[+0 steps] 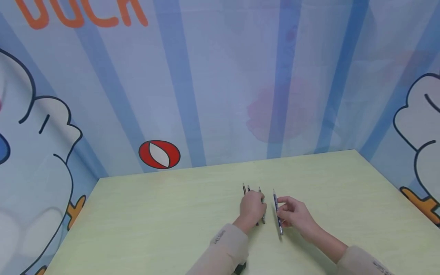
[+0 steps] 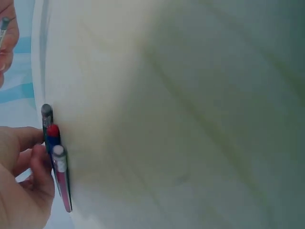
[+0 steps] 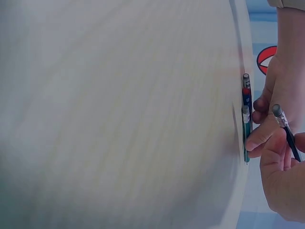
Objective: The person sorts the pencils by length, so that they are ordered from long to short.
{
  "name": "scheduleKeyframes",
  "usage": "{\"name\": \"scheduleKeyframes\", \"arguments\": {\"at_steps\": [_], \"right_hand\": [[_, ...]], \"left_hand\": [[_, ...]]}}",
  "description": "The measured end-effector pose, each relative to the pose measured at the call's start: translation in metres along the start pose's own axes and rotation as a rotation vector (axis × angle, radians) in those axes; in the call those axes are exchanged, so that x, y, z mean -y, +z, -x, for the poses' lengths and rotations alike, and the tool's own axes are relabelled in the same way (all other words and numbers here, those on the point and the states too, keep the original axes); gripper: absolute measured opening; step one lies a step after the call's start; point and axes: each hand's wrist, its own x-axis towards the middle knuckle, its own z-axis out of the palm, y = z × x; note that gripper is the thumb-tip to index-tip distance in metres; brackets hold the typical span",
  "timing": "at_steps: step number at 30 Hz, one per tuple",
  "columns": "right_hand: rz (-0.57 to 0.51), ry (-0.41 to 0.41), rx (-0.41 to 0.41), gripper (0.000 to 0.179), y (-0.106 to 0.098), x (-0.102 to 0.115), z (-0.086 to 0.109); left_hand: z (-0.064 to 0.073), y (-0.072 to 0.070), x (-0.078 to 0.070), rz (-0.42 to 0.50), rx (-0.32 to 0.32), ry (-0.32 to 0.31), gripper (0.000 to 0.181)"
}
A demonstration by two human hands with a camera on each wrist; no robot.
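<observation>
My left hand [image 1: 252, 208] bends over several pencils lying side by side on the pale table, its fingers and thumb curled about them. In the left wrist view a pink pencil [image 2: 62, 176] lies nearest, beside a blue pencil [image 2: 53, 136] with a red end; a third has a grey eraser [image 2: 46, 110]. The right wrist view shows a green pencil [image 3: 246, 129] by the left fingers. To the right, my right hand [image 1: 297, 215] pinches a dark pencil [image 1: 277, 214] between thumb and fingers, its eraser end toward me and its point away.
The pale yellow table [image 1: 165, 221] meets a blue striped cloth backdrop [image 1: 220, 84] at its far edge. Printed on the cloth are cartoon figures and a red ball [image 1: 159, 154]. Sleeves of a light jacket [image 1: 223, 248] cover both forearms.
</observation>
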Motion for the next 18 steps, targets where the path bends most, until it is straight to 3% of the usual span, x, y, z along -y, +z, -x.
{"name": "scheduleKeyframes", "arguments": {"at_steps": [4, 8, 13, 18], "right_hand": [[0.0, 0.002, -0.004, 0.043, -0.001, -0.001, 0.0], [-0.004, 0.005, -0.01, 0.043, -0.002, -0.001, 0.0], [-0.009, -0.003, -0.01, 0.043, -0.004, -0.001, 0.001], [-0.013, -0.011, -0.003, 0.042, -0.005, -0.001, 0.002]], "left_hand": [[-0.001, -0.002, 0.004, -0.097, 0.004, 0.037, 0.012], [0.0, -0.007, 0.007, -0.137, 0.016, 0.059, 0.014], [0.002, -0.01, 0.01, -0.127, 0.018, 0.068, 0.02], [0.004, -0.01, 0.011, -0.124, 0.012, 0.08, 0.013]]}}
